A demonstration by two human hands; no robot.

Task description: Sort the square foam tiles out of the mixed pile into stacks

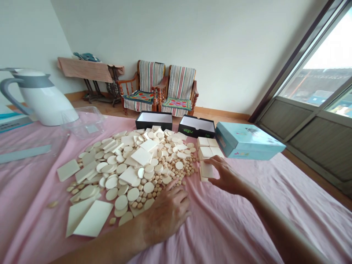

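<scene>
A wide heap of pale wooden pieces (143, 157) mixes round discs, square and rectangular tiles, and small cubes. At its near right edge lies my left hand (167, 211), palm down, its index finger stretched toward the small wooden cubes (158, 189) and the others loosely bent; nothing shows in it. To the right of the heap, square wooden tiles (207, 151) stand in neat stacks in two columns. My right hand (227, 176) has its thumb and fingers around the nearest stack of square tiles (206, 171), touching its edges. What is under its palm is hidden.
Behind the heap stand two black open boxes (157, 125), one beside the other, and a light-blue shoebox (247, 141). Clear plastic containers (82, 123) and a white thermos jug (45, 99) are on the left. A pink cloth (247, 227) covers the surface. Two armchairs (178, 88) stand beyond.
</scene>
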